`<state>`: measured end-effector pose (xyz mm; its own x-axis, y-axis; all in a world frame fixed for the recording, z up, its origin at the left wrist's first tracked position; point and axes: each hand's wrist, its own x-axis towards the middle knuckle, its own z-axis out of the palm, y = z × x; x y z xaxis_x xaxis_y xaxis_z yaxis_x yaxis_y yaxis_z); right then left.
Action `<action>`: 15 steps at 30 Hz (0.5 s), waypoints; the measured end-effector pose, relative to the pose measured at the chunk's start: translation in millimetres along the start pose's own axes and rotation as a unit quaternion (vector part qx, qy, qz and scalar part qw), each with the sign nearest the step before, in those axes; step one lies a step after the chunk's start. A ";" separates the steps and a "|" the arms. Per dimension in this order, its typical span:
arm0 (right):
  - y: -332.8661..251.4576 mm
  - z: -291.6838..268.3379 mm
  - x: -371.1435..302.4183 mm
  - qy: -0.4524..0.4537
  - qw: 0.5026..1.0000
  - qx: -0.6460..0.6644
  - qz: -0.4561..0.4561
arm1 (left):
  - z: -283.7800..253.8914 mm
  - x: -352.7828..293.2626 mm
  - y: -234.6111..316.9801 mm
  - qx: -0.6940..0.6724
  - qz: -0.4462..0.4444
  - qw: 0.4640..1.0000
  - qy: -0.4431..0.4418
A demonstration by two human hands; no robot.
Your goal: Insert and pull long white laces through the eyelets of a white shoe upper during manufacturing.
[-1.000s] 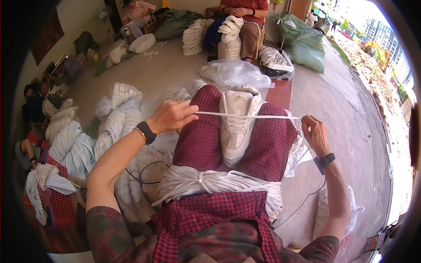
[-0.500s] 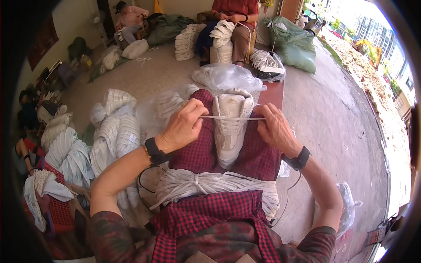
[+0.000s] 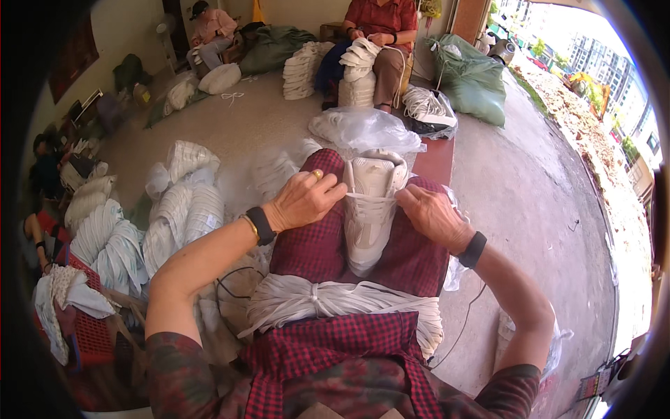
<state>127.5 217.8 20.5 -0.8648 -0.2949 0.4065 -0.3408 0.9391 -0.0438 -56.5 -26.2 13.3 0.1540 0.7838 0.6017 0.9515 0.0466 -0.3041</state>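
A white sneaker [image 3: 368, 234] is held upright between my knees, its toe toward me and its opening away. A white shoelace [image 3: 370, 198] crosses its upper part. My left hand [image 3: 307, 199] pinches the lace at the shoe's left side. On the right side, my right hand [image 3: 431, 213] has its fingers closed on the lace, close against the shoe. Across my lap, over a red-and-black checked apron [image 3: 307, 248], lies a tied bundle of white laces [image 3: 328, 300].
Stacks of white shoe parts [image 3: 188, 216] stand at left beside a red basket [image 3: 91, 339]. Clear plastic bags [image 3: 366, 129] lie beyond my knees. A person [image 3: 380, 42] sits ahead handling white pieces; another sits far left. A green sack [image 3: 467, 80] stands at right.
Both hands have moved inward toward the shoe. The lace stretched straight between them before; now my fingers are close to the shoe's sides.
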 end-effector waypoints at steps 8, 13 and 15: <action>3.3 5.4 11.7 0.005 1.000 -0.006 -0.024 | -12.4 -18.4 12.9 -0.103 -0.178 0.978 0.047; 8.4 -10.2 -7.1 0.016 0.999 -0.038 0.020 | -15.6 -27.2 -7.0 -0.058 -0.128 0.990 0.031; 13.6 -10.5 -12.6 0.022 0.999 -0.045 0.023 | -14.0 -37.7 -12.5 -0.032 -0.089 0.995 0.015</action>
<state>137.7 236.1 24.3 -0.8612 -0.2453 0.4452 -0.2656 0.9639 0.0175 -70.5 -65.0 4.7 -0.0123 0.7481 0.6635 0.9792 0.1435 -0.1436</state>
